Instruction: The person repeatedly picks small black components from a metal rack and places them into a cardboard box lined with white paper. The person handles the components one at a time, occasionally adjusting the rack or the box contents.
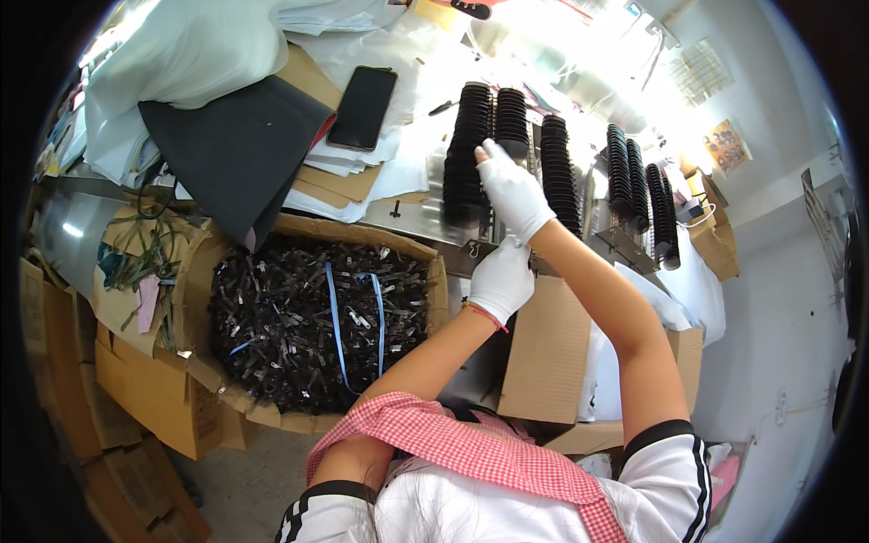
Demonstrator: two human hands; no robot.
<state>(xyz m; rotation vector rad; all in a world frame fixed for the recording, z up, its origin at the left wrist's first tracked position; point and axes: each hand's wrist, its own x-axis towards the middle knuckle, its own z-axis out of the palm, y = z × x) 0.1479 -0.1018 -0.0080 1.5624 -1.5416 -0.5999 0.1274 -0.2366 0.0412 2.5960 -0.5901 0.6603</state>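
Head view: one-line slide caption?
White-gloved right hand on stacked black parts; left hand below, beside cardboard box of dark clips.

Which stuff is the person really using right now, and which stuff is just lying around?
In use:
- right hand, in a white glove, on the rows of stacked black pieces
- left hand, also gloved, just below it
- cardboard box of small dark clips, close by

Just lying about:
- phone
- dark folder
- white papers
- flattened cardboard boxes

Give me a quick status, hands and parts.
Right hand on black stacked parts, grip unclear. Left hand lower, closed, contents hidden. Cardboard box of dark clips beside; nothing blocking.
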